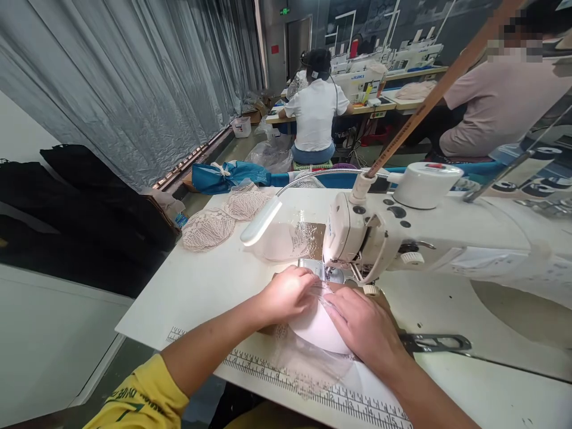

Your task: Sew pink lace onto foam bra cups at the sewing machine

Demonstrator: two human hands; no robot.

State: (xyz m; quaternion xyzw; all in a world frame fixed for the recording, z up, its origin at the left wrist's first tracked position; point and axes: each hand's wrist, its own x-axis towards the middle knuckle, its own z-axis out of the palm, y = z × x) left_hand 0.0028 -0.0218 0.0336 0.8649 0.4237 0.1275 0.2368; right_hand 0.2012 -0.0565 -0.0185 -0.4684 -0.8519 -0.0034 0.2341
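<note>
A white padded bra cup (319, 329) with sheer lace (308, 363) around it lies on the table just in front of the sewing machine's presser foot (328, 274). My left hand (289, 293) is closed on the upper left edge of the cup, its fingertips pinching the fabric close to the foot. From the other side my right hand (361, 314) presses along the right edge, thumb and fingers holding the cloth. Between the two hands the lace edge points toward the needle area. The fabric right under the foot is partly hidden by my fingers.
The white sewing machine (456, 223) fills the right side. A bent lamp (263, 221) hangs over the table near lace cups (208, 229). A dark slotted metal piece (438, 343) lies right of my hand. A printed ruler (286, 376) runs along the front edge. Two people sit beyond.
</note>
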